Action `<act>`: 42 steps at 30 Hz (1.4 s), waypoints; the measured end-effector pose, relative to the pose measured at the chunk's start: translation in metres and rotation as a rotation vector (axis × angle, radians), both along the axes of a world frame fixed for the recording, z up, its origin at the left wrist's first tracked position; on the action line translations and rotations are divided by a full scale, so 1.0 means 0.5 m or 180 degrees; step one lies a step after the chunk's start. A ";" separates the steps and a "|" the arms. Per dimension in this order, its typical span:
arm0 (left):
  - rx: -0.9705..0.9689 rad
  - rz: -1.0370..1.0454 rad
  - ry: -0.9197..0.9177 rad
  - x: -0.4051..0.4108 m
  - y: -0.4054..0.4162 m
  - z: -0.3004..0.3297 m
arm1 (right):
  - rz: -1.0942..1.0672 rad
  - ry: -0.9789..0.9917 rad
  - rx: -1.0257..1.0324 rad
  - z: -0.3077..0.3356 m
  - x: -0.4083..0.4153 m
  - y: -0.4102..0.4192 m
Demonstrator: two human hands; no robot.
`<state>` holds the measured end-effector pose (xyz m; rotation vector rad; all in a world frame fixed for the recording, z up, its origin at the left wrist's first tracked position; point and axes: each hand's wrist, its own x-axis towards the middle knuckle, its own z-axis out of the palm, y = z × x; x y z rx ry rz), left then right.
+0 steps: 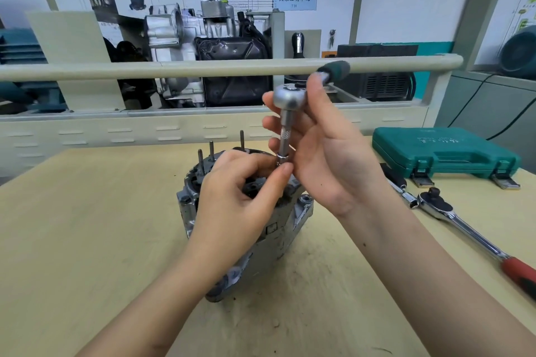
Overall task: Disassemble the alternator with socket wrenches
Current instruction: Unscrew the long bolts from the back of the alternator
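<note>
The grey alternator stands on the wooden table at the centre, with three studs rising from its top. A small ratchet wrench with a green handle and a thin extension points straight down onto the alternator's top. My right hand holds this wrench, fingers round the extension and head. My left hand pinches the socket end of the extension just above the alternator. What sits under the socket is hidden by my fingers.
A larger ratchet wrench with a red handle lies on the table to the right, beside a chrome socket. A closed green tool case sits at the right rear. A railed stand with an engine display runs behind the table.
</note>
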<state>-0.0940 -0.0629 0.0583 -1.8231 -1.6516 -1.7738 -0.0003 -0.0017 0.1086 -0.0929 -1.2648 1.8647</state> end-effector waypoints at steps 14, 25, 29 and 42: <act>0.0033 0.0038 -0.0132 0.002 0.001 -0.001 | -0.0024 -0.0053 -0.0019 -0.001 -0.003 0.001; 0.0137 0.0072 -0.0217 0.004 0.003 -0.001 | -0.0141 0.0233 -0.0028 -0.001 -0.001 -0.004; 0.0093 0.0090 -0.0280 0.003 0.005 -0.003 | -0.0141 0.0251 0.0049 -0.002 0.001 -0.006; 0.0111 0.0121 -0.0086 0.000 0.003 -0.002 | 0.0033 0.0030 -0.0029 0.001 0.000 -0.014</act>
